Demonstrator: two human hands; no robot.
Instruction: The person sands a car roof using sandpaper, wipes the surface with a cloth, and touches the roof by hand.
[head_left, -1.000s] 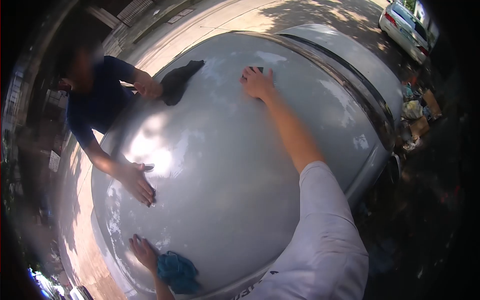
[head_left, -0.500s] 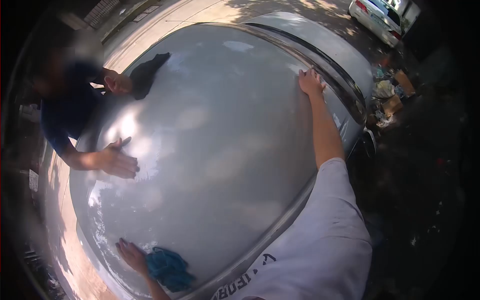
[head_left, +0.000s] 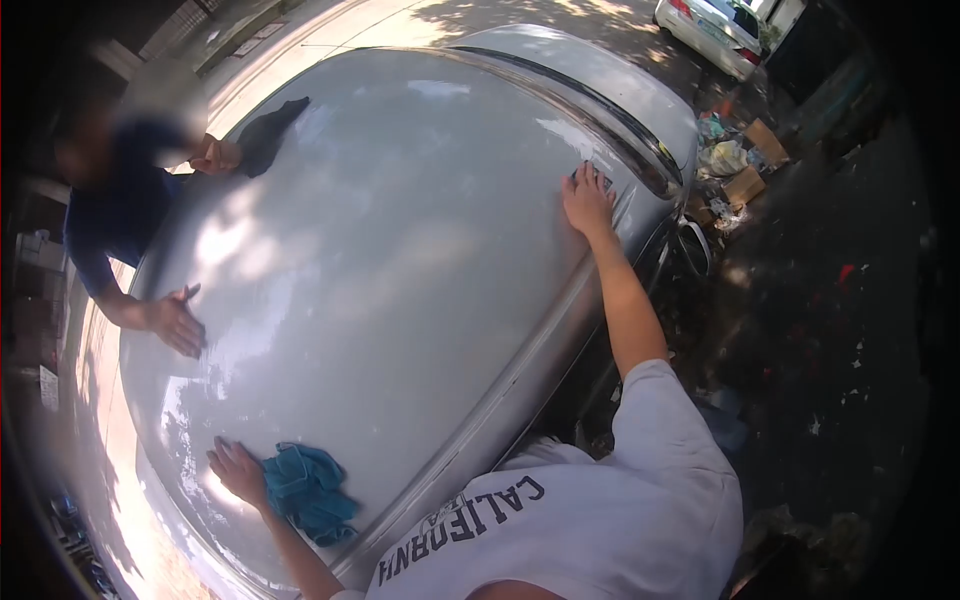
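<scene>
On the silver-grey car roof [head_left: 380,270], my left hand [head_left: 238,472] lies flat with its fingers apart, at the lower left. Right beside it is a crumpled teal cloth [head_left: 308,492]. My right hand [head_left: 588,200] is at the roof's far right edge, near the windshield, with its fingers over a small dark pad [head_left: 605,180] that is mostly hidden beneath them. Another person [head_left: 115,205] in a dark blue shirt leans over the roof from the left, one hand [head_left: 175,322] low over the surface and the other near a dark cloth [head_left: 270,140].
Past the windshield lies the car's hood [head_left: 600,80], with a side mirror [head_left: 694,247] at the right. Cardboard and litter [head_left: 735,165] lie on the ground beyond it. A white car [head_left: 710,35] stands at the top right.
My right hand has moved with the dark pad from mid-roof to the right edge. My left hand stays by the teal cloth. The view has shifted, and the other person's lower hand has moved.
</scene>
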